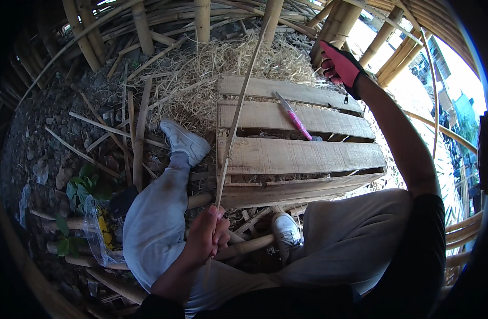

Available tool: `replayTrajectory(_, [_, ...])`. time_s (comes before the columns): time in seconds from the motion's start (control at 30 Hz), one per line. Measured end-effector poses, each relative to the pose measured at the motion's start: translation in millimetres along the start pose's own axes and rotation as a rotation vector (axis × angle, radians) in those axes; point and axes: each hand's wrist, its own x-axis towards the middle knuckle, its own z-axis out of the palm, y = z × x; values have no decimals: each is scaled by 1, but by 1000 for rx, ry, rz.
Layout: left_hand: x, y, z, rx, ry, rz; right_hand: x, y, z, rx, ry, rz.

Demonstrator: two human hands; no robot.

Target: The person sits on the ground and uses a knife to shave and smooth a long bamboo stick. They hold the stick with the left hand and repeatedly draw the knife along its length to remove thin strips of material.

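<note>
My bare left hand [209,231] is closed around the lower part of a long, thin bamboo strip [230,141]. The strip slants up and away past the left side of a slatted wooden crate [302,154], its far end near the bamboo posts. Beyond the crate's far right corner is my right hand [340,68] in a red and black glove, arm stretched out. Its fingers are curled in; whether anything is between them cannot be made out. A knife with a pink handle [297,122] lies across the crate's slats, apart from both hands.
Dry shavings [201,80] are heaped behind the crate. Bamboo posts [202,21] stand at the back. Loose sticks [140,133] lie on the ground at left, near a clear plastic bag [98,234] with something yellow inside. My shoes [183,141] are beside and before the crate.
</note>
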Motion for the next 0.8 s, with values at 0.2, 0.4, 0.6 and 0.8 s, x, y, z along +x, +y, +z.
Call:
replayTrajectory(0.2, [-4, 2, 0, 33, 38, 5, -34, 42, 33, -456, -295, 158])
replayTrajectory(0.4, [-2, 0, -1, -2, 11, -5, -41, 23, 28, -429, -245, -76])
replayTrajectory(0.6, [-1, 1, 0, 24, -14, 16, -21, 20, 8, -459, -255, -217])
replayTrajectory(0.8, [0, -1, -2, -18, -12, 12, 7, 66, 36, -1262, 52, -927])
